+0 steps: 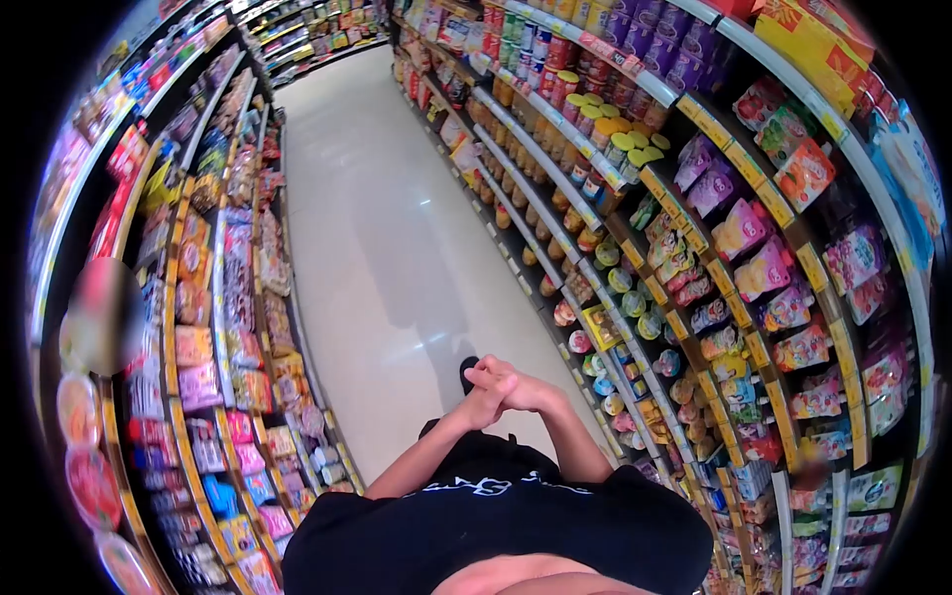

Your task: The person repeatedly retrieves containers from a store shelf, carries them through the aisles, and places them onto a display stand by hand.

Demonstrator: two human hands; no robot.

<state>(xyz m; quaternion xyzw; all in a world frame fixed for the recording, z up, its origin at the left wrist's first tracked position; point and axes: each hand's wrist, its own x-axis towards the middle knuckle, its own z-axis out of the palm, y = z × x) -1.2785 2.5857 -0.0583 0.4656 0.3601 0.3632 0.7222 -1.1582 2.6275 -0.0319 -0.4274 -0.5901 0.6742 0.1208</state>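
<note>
My left hand (pixel 483 405) and my right hand (pixel 523 392) are clasped together in front of my body, above the aisle floor. Their fingers are folded over one another, and no object shows between them. Both forearms come in from a black short-sleeved shirt (pixel 397 535) with white lettering on the chest. Just beyond the hands, the dark tip of one shoe (pixel 468 372) shows on the floor. Neither hand touches the shelves.
A pale, shiny aisle floor (pixel 347 198) runs ahead to a far shelf (pixel 317 35). Packed snack shelves (pixel 198 327) line the left. Shelves on the right carry jars (pixel 516 169), canisters (pixel 640 30), cups (pixel 620 280) and hanging pouches (pixel 744 228).
</note>
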